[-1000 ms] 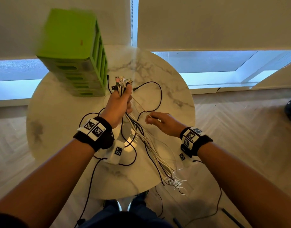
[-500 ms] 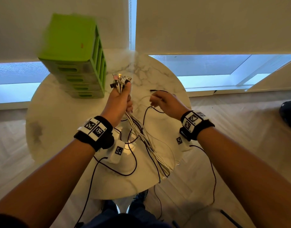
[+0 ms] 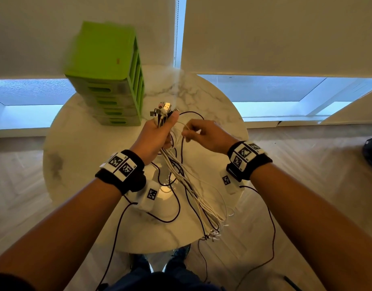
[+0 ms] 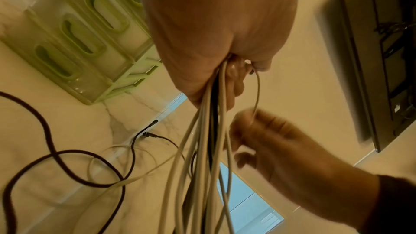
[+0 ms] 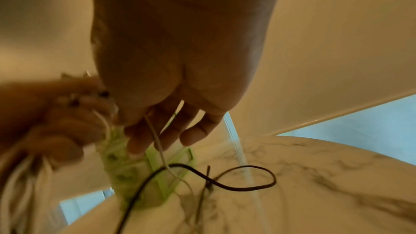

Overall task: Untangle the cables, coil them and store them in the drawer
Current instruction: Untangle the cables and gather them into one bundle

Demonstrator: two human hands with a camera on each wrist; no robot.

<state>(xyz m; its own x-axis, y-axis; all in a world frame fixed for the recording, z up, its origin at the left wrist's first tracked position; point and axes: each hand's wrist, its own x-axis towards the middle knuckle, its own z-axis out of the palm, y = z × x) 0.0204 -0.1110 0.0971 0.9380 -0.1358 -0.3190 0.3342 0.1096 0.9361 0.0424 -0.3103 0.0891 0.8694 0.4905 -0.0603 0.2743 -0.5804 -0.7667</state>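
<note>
- The left hand (image 3: 157,135) is fisted round a bundle (image 3: 193,185) of mostly white cables, held up over the middle of the round table (image 3: 75,143); the plug ends (image 3: 163,110) fan out of the top of the fist, toward the far side
- From the fist the bundle hangs toward the near edge of the table, its long axis running far-to-near and slightly right; its loose tails (image 3: 212,235) lie at the near rim
- The right hand (image 3: 204,135) is just right of the left fist, thumb and forefinger pinching one thin white strand (image 5: 157,141), the other fingers (image 5: 198,131) loosely spread
- That strand leaves the fist on its right side, so the right hand is the nearer one to it; judged from this, freeing it means drawing it rightward, across the bundle's axis, while the left hand keeps its grip
- A black cable (image 3: 176,206) loops loose on the table under and around the bundle, and may snag the strand as it slides
- The green drawer unit (image 3: 109,80) stands at the far left of the table, nearer the left hand; all the drawers that show look closed, and nothing is coiled yet
</note>
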